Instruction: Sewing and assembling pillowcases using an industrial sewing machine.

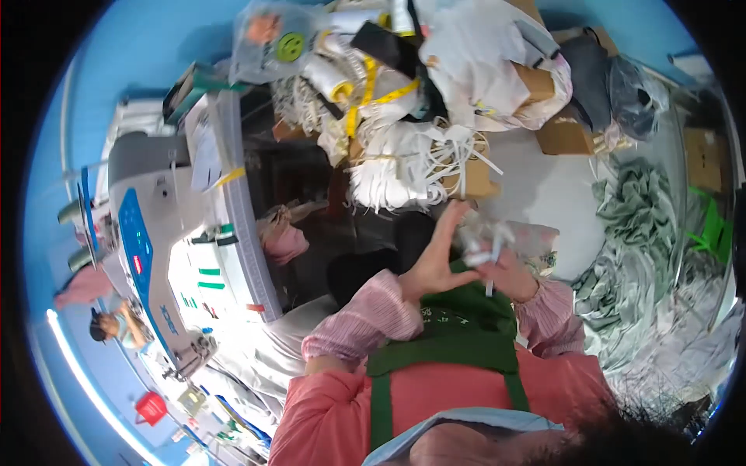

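Observation:
In front of my apron, my right hand [509, 273] is closed on a small bunch of white fabric strips [489, 242], which is smeared by motion. Some strip ends hang below its fingers. Just to the left, my left hand [435, 264] has its fingers stretched up and its thumb pointing toward the bunch. I see nothing held in it. Its thumb tip comes close to the strips; whether it touches them I cannot tell. Beyond both hands lies a large heap of cut white strips [396, 167], with loose ends spilling to the right.
A sewing machine [159, 256] stands on the left. A yellow tape measure [369, 97] drapes over thread cones behind the heap. White plastic bags [474, 62] and a cardboard box [571, 136] sit farther back. Grey-green fabric [633, 225] is piled right. Another person [120, 326] sits far left.

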### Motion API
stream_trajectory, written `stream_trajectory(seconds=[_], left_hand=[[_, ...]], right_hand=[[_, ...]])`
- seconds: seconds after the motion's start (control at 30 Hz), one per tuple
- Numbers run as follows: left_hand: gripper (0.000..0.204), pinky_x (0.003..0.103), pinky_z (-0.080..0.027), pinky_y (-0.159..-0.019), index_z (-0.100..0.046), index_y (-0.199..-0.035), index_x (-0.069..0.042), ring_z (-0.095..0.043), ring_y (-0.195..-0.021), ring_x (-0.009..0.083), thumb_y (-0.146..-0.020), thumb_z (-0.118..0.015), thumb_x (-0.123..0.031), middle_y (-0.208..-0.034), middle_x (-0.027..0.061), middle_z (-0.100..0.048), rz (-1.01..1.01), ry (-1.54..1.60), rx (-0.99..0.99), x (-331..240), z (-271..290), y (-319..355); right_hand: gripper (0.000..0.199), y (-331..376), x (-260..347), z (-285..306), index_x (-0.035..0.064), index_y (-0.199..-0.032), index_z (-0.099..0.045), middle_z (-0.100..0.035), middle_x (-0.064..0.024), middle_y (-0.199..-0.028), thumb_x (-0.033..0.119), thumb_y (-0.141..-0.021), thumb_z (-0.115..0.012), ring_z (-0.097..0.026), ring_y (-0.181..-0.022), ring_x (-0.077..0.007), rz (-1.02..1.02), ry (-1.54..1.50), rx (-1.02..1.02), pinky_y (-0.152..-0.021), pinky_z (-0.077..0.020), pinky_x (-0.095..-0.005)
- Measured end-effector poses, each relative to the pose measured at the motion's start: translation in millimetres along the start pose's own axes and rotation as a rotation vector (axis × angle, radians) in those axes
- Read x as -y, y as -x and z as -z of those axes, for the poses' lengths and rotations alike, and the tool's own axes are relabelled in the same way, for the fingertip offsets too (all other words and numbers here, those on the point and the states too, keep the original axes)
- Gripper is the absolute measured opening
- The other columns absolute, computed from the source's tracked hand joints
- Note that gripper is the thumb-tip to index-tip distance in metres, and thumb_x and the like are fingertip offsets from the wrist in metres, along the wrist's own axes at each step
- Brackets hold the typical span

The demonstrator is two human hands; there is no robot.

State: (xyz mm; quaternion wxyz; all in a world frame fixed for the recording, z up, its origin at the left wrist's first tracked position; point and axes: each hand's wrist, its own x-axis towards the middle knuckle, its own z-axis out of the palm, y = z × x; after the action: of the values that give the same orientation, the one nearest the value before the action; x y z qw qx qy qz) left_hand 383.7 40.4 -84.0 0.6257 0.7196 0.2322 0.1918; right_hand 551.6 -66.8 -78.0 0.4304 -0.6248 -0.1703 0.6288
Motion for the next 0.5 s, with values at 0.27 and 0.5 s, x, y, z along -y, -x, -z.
stream_trajectory(seconds=[0.27, 0.5], left_hand=[[0.081, 0.041, -0.044, -0.096, -0.032, -0.146, -0.003, -0.062, -0.108, 0.0339, -0.079, -0.075, -0.016, -0.116, 0.0183, -0.063, 0.065, 0.35, 0.011, -14.5, 101.3, 90.9], [0.027, 0.024, -0.048, -0.068, -0.063, -0.116, 0.001, -0.06, -0.077, 0.0081, -0.093, -0.061, -0.013, -0.087, 0.0035, -0.067, 0.107, 0.47, -0.393, -60.2, 197.7, 186.5]], right_hand=[[0.024, -60.5, 109.9, -136.9, 0.0019, -0.109, -0.056, -0.056, -0.006, -0.074, 0.02, -0.093, -0.059, -0.053, -0.07, -0.0145, 0.017, 0.565, 1.526, -0.066, -0.0439, -0.0315], [0.021, -93.2, 219.9, -276.7, 0.0018, -0.093, -0.059, -0.058, -0.013, -0.071, 0.022, -0.09, -0.062, -0.055, -0.065, -0.0241, 0.195, 1.081, 1.41, -0.062, -0.0435, -0.0381]])
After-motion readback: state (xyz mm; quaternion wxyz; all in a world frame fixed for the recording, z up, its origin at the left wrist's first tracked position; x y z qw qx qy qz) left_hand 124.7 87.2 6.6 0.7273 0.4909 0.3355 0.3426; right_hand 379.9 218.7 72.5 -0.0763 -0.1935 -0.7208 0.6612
